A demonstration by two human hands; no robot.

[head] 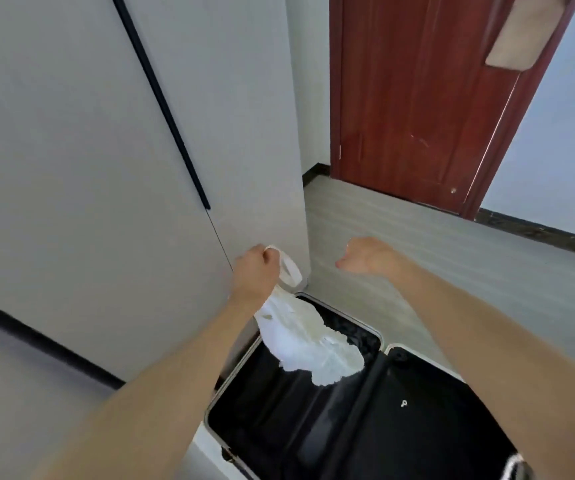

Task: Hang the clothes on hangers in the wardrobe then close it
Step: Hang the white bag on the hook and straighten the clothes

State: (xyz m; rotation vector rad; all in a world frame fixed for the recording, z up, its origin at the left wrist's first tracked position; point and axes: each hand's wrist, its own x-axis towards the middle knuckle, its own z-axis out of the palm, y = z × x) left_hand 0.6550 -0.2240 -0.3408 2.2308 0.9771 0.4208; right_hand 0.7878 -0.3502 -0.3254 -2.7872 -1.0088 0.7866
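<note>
Left hand (256,271): fingers curl tight round the white top (308,344) by its strap.
Right hand (370,256): loose, holds nothing.
Tip: lift it clear of the suitcase (376,410).

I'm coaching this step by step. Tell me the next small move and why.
Probably bring the free right hand to the white garment. The left hand grips only its strap, so it dangles bunched over the open suitcase, and the wardrobe doors look closed.
</note>
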